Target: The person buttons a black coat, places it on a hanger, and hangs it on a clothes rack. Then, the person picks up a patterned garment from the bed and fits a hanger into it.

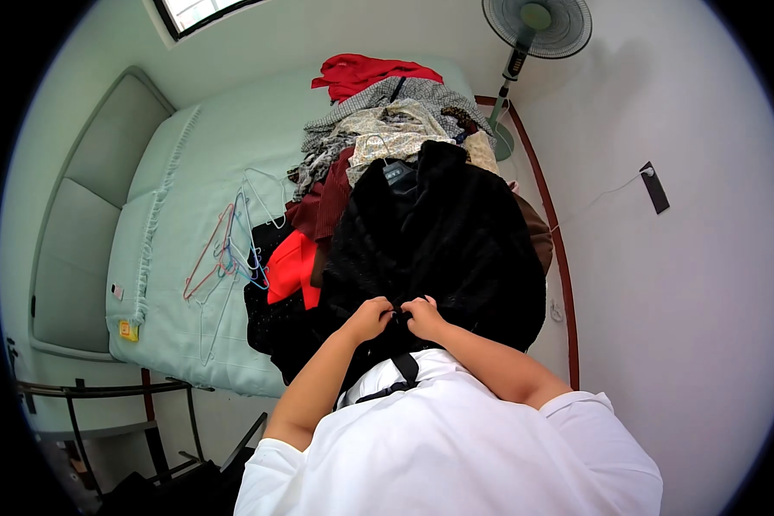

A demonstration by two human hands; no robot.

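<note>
A black furry coat (456,232) lies spread out on top of a heap of clothes, its collar away from me. A hanger hook (378,144) sticks out at its neck, beside a label (394,174). My left hand (370,319) is closed on the coat's front edge near the lower middle. Right beside it, my right hand (424,317) pinches the opposite front edge, the fingertips of both hands nearly meeting. Whether a button or other fastener is between the fingers is too small to tell.
Several wire hangers (232,249) lie on the pale green bed (206,155) to the left. Behind the coat are piled patterned clothes (396,120) and a red garment (374,76). A standing fan (537,26) is at the back right, and a metal rack (103,390) at lower left.
</note>
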